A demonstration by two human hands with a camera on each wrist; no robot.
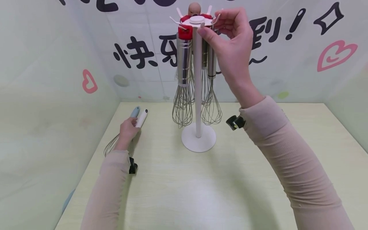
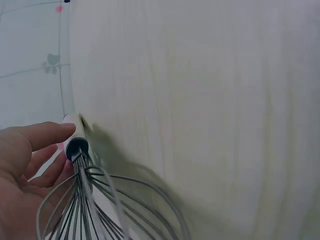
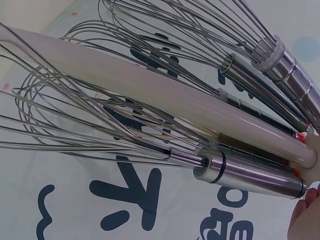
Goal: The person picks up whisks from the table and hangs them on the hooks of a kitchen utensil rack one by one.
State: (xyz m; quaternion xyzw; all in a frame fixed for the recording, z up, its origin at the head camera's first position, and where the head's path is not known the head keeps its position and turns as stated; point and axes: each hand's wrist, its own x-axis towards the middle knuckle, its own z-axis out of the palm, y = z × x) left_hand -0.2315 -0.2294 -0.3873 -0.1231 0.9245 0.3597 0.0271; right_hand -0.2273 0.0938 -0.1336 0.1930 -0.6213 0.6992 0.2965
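Note:
At the left of the table my left hand (image 1: 127, 130) pinches a white-handled whisk (image 1: 142, 118) with its wire end toward me. In the left wrist view, the thumb lies on the whisk's handle (image 2: 75, 125), with fingers behind it. A blue-handled whisk (image 1: 135, 111) lies just left of it. My right hand (image 1: 234, 41) grips the hooked top of a white whisk rack (image 1: 197, 80), thumb in front and fingers curled by the right hooks. Beneath it hangs a steel-handled whisk (image 1: 212, 64). A steel whisk with a red top (image 1: 184, 57) hangs at the rack's left.
The rack's round base (image 1: 198, 147) stands on the pale wooden table (image 1: 184, 191). More whisks hang at the back, one with a wooden handle end (image 1: 194, 8). Printed cloth walls (image 1: 143, 80) enclose the back and sides.

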